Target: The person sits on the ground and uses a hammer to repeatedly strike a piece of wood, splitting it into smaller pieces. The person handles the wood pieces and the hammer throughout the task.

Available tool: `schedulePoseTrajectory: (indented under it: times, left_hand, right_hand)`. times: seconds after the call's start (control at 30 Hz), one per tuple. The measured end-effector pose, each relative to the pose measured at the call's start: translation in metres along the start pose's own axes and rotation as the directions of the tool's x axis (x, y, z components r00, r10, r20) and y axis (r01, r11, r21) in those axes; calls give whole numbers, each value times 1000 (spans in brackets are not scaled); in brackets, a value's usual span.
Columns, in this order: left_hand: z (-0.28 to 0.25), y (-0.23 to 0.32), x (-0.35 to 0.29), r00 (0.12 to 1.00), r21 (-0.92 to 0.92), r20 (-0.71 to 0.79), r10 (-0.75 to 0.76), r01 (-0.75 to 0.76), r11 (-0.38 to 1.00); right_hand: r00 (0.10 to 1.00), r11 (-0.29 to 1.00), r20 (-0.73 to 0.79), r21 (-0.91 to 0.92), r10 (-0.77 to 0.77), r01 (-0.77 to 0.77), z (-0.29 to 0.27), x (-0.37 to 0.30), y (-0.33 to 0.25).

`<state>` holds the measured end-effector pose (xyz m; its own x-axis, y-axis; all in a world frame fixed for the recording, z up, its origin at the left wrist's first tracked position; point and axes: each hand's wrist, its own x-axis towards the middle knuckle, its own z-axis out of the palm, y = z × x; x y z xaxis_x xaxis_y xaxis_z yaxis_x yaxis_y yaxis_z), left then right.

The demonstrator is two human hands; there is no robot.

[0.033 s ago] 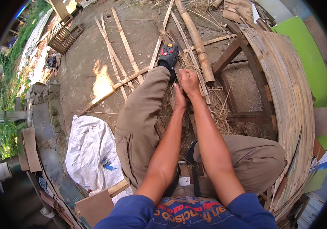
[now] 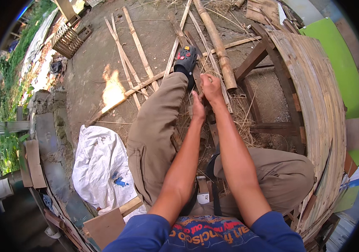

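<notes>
Both of my hands are close together just beyond my knees, beside my foot in a dark clog (image 2: 185, 59). My right hand (image 2: 211, 87) is closed in a fist, with its fingers curled round something I cannot make out. Just nearer to me, my left hand (image 2: 198, 110) is closed with its thumb pointing forward; its other fingers are mostly hidden. A brown stick-like piece shows in part between the hands. Under and beyond them runs a dark wooden plank (image 2: 195, 41), and thin straw-like shavings (image 2: 243, 122) lie to the right.
A thick bamboo pole (image 2: 215, 40) lies beyond my right hand. Several split bamboo strips (image 2: 140, 48) cross the dirt floor. A slatted bamboo bench (image 2: 309, 84) stands at the right, and a white sack (image 2: 99, 164) lies at the left beside a low wall (image 2: 53, 126).
My right hand has shifted slightly up and right, a little away from the left hand, and its wrist looks turned a bit. The left hand stays nearly in place.
</notes>
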<state>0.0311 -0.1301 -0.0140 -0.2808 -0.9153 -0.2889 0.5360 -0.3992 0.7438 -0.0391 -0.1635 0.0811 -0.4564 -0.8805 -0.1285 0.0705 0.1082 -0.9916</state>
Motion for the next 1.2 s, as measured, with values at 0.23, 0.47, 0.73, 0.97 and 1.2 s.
schedulePoseTrajectory:
  times: [0.23, 0.47, 0.73, 0.97, 1.2]
  left_hand:
    - [-74, 6, -12, 943, 785, -310, 119, 183, 591]
    - [-100, -18, 3, 954, 689, -151, -260, 290, 664]
    - [-97, -10, 6, 986, 515, -30, -164, 156, 843]
    - [-87, 13, 6, 992, 656, 71, -107, 35, 754]
    - [-100, 1, 5, 998, 716, 56, -32, -18, 698]
  right_hand:
    - [999, 998, -2, -59, 33, -33, -21, 25, 17]
    - [985, 983, 9, -54, 173, -173, -3, 53, 6]
    - [829, 820, 6, -146, 560, -553, 13, 132, 1]
    - [635, 624, 20, -208, 772, -753, 18, 186, 37]
    - [721, 700, 3, -240, 693, -672, 24, 178, 38]
